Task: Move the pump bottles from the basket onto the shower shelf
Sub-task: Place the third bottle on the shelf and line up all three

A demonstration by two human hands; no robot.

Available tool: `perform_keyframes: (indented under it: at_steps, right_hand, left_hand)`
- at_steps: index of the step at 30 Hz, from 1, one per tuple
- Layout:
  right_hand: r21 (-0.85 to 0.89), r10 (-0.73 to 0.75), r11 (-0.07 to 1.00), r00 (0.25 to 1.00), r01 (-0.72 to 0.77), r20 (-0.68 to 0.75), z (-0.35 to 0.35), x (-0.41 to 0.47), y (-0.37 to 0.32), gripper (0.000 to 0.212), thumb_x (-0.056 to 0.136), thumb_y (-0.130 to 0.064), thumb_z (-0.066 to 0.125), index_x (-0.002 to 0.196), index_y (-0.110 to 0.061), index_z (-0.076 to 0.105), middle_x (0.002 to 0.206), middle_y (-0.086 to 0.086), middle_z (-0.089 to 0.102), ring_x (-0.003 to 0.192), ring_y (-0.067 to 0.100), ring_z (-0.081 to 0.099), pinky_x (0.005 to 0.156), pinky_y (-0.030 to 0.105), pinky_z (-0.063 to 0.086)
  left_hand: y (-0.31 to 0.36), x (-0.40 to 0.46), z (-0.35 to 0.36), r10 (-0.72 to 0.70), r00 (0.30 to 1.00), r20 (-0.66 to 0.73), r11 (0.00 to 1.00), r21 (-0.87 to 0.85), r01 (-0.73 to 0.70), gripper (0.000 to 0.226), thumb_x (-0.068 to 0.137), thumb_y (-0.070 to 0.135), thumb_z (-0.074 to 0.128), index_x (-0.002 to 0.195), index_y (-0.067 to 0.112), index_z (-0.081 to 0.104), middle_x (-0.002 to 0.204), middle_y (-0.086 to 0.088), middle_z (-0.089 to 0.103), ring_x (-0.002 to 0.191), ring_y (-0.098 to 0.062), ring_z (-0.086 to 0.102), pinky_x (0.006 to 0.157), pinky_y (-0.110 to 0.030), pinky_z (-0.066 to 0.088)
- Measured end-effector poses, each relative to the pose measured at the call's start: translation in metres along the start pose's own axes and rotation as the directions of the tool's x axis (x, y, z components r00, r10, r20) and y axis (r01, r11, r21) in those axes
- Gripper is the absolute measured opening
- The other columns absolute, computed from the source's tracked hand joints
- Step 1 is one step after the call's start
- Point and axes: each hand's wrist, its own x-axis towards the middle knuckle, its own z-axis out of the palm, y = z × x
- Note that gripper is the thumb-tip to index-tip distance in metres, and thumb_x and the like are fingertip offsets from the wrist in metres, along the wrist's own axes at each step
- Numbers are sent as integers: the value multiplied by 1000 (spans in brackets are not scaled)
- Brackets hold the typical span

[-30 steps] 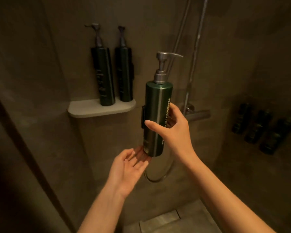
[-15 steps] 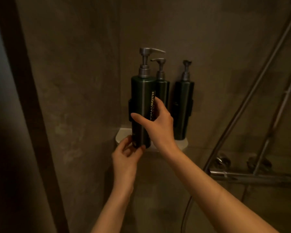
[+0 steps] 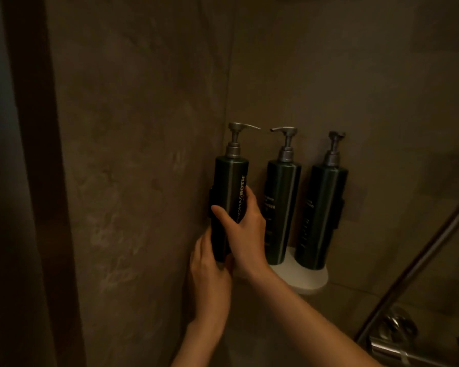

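A dark green pump bottle (image 3: 229, 186) with a silver pump and white lettering stands upright at the left end of the pale shower shelf (image 3: 306, 280), in the wall corner. My right hand (image 3: 245, 231) wraps its lower middle. My left hand (image 3: 206, 271) cups its base from below and the left. Whether its base rests on the shelf is hidden by my hands. Two more dark green pump bottles stand on the shelf to the right, a middle bottle (image 3: 281, 210) and a right bottle (image 3: 319, 215). No basket is in view.
Brown tiled walls meet in a corner just behind the held bottle. A metal shower rail (image 3: 419, 260) slants up at the right, with the chrome mixer valve (image 3: 400, 337) at the lower right. A dark door frame (image 3: 37, 181) runs down the left.
The held bottle has gone from mid-air right of the shelf to the shelf's left end beside the other two. My left hand has come up and closed round its base. The view moved closer.
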Motion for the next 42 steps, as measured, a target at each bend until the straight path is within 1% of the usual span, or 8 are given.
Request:
perform_keyframes:
  at_steps: [7, 11, 15, 23, 29, 36, 39, 42]
  right_hand:
    - [-57, -8, 998, 1000, 9, 12, 2, 1, 1, 68, 91, -26, 59, 148, -28, 22, 147, -5, 39, 134, 9, 39, 111, 40, 38]
    - [-189, -242, 955, 969, 230, -44, -28, -19, -9, 50, 94, -19, 53, 141, -21, 38, 141, -6, 44, 128, -3, 38, 107, 10, 31]
    - [-339, -432, 869, 888, 361, -159, -60, -25, 3, 47, 91, -20, 52, 137, -17, 43, 143, 1, 43, 135, 7, 38, 112, 18, 31]
    - [-338, -143, 935, 987, 109, -77, -67, -22, 24, 84, 88, -34, 62, 150, -23, 7, 156, -2, 17, 135, 1, 16, 108, 20, 19]
    - [-322, -116, 945, 978, 54, -175, -52, -5, 22, 83, 86, -29, 65, 149, -19, 12, 149, 4, 32, 136, 18, 35, 110, 37, 36]
    - [-346, -142, 935, 976, 78, -163, -46, 4, 17, 85, 82, -24, 68, 149, -17, 16, 140, 5, 39, 126, 18, 43, 101, 35, 44]
    - [-344, -142, 936, 977, 79, -162, -52, 1, 19, 87, 82, -24, 68, 149, -18, 13, 141, 5, 39, 127, 19, 43, 102, 35, 42]
    - [-361, -115, 931, 983, 57, -142, -58, 0, 22, 92, 82, -29, 70, 150, -19, 8, 146, 5, 34, 132, 19, 39, 99, 27, 34]
  left_hand:
    - [2, 6, 3, 52, 998, 45, 991, 123, -58, 72, 86, 10, 58, 146, 21, 20, 149, -5, 36, 135, -17, 37, 111, -40, 35]
    - [6, 3, -7, 28, 994, 103, 998, 60, -35, 73, 86, 9, 61, 146, 22, 21, 150, 3, 31, 135, -13, 34, 108, -22, 26]
    - [8, 6, -16, 57, 990, 127, 998, 33, -62, 74, 88, 23, 61, 148, 24, 17, 154, 5, 24, 137, -11, 28, 109, -24, 23]
    - [17, 31, 8, 46, 985, 168, 997, 60, -56, 90, 82, 35, 66, 149, 21, 9, 151, -4, 28, 135, -18, 33, 111, -42, 34]
    - [22, 44, 25, 14, 998, 59, 994, 111, -20, 84, 84, 28, 65, 148, 17, 12, 142, -11, 41, 123, -24, 49, 97, -43, 47]
    - [22, 51, 26, -116, 991, 72, 993, 40, 113, 79, 78, 43, 68, 138, 13, 25, 123, -12, 56, 102, -26, 61, 78, -40, 54]
    - [19, 47, 20, -105, 986, 132, 994, -5, 106, 74, 76, 36, 72, 133, 15, 30, 119, -10, 57, 100, -22, 59, 80, -39, 52]
    - [19, 41, 16, -24, 997, 67, 1000, 15, 23, 69, 75, 28, 75, 132, 16, 36, 123, -6, 55, 106, -19, 56, 85, -36, 50]
